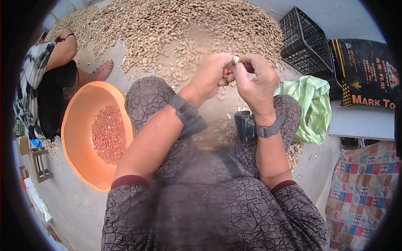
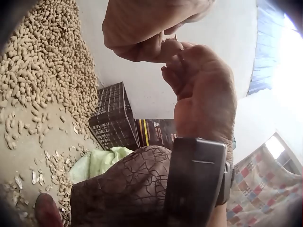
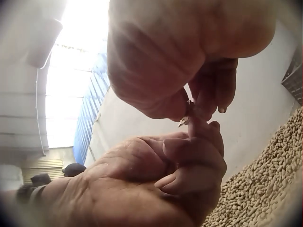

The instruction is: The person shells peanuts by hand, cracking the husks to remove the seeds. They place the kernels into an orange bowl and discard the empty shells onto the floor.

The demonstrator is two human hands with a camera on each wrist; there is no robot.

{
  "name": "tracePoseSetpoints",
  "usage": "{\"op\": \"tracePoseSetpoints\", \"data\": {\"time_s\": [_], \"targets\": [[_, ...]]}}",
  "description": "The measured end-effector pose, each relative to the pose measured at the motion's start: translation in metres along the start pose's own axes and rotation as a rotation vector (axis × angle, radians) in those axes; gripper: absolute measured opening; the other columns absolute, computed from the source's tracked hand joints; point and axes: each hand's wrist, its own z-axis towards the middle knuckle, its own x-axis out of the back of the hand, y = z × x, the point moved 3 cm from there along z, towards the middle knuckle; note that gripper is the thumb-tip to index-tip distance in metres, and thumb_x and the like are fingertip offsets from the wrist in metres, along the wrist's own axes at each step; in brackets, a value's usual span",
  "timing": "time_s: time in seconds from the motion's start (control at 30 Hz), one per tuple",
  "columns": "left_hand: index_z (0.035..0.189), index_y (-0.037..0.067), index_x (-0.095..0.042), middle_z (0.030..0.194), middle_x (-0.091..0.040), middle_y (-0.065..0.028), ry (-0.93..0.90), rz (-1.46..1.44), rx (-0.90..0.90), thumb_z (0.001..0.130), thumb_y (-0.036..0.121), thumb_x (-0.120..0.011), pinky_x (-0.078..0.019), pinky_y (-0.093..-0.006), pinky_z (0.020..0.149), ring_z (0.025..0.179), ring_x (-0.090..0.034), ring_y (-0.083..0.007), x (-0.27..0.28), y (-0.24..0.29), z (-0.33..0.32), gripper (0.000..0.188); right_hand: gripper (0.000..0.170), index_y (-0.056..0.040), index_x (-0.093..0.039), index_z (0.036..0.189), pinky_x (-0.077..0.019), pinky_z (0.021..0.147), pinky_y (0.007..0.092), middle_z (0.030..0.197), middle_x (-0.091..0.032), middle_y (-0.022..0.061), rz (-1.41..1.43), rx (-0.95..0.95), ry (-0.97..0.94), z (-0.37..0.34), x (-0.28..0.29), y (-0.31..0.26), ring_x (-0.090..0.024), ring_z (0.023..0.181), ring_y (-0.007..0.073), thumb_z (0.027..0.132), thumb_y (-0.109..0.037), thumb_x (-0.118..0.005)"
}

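Both hands meet fingertip to fingertip over the floor. In the head view, the left hand (image 1: 205, 75) curls round a few reddish kernels (image 1: 229, 71), its fingertips at a pale peanut shell (image 1: 237, 60) that the right hand (image 1: 258, 81) pinches between thumb and fingers. From the left wrist, the left hand (image 2: 147, 28) is overhead and the right hand (image 2: 206, 90) faces it, the peanut (image 2: 171, 47) between them. The right wrist view has the right hand (image 3: 189, 52) above the left hand (image 3: 156, 175), with a broken shell bit (image 3: 183, 121) at their tips; fingers partly hide it.
Unshelled peanuts (image 1: 167, 29) form a big pile ahead. An orange basin (image 1: 75, 129) with red kernels stands left, near another person (image 1: 42, 79). At right are a black crate (image 1: 303, 42), a green bag (image 1: 307, 104), a black sack (image 1: 366, 75) and patchwork cloth (image 1: 360, 196). Shells litter the floor.
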Motion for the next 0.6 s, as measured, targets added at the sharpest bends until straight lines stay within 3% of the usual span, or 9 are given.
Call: {"op": "tracePoseSetpoints", "data": {"time_s": [0.13,0.27,0.33,0.6], "targets": [[0.079,0.005,-0.052,0.068,-0.051,-0.0015,-0.034,-0.035,0.000,0.088,0.013,-0.046,-0.0292,-0.0201,0.042,0.053,-0.044,-0.0077,0.000,-0.001,-0.002,0.013,0.008,-0.0052,-0.060,0.072,-0.0460,0.056,0.0338,0.068,-0.060,0.0096,-0.109,0.158,0.023,0.000,0.002,-0.009,-0.059,0.062,0.0262,0.065,-0.001,-0.060],[0.081,0.004,-0.053,0.070,-0.053,-0.0023,-0.050,-0.052,0.017,0.088,0.013,-0.046,-0.0299,-0.0197,0.042,0.055,-0.045,-0.0079,0.002,-0.001,-0.005,0.013,0.008,-0.0048,-0.059,0.073,-0.0461,0.054,0.0315,0.068,-0.060,0.0091,-0.099,0.157,0.033,-0.003,0.002,-0.005,-0.059,0.060,0.0229,0.066,0.000,-0.059],[0.084,0.003,-0.054,0.072,-0.055,-0.0026,-0.144,-0.084,0.011,0.087,0.011,-0.048,-0.0313,-0.0186,0.043,0.057,-0.048,-0.0078,-0.001,0.001,-0.008,0.010,0.008,-0.0044,-0.059,0.073,-0.0461,0.053,0.0290,0.067,-0.060,0.0082,0.071,-0.023,0.018,-0.005,0.003,0.001,-0.060,0.057,0.0191,0.067,0.001,-0.060],[0.086,0.003,-0.054,0.073,-0.055,-0.0020,-0.214,-0.108,0.012,0.085,0.010,-0.053,-0.0328,-0.0166,0.044,0.058,-0.049,-0.0077,-0.001,0.006,-0.017,0.007,0.010,-0.0026,-0.061,0.076,-0.0469,0.053,0.0270,0.069,-0.061,0.0086,0.089,0.027,-0.004,-0.005,0.008,-0.010,-0.060,0.057,0.0170,0.067,0.001,-0.062]]}}
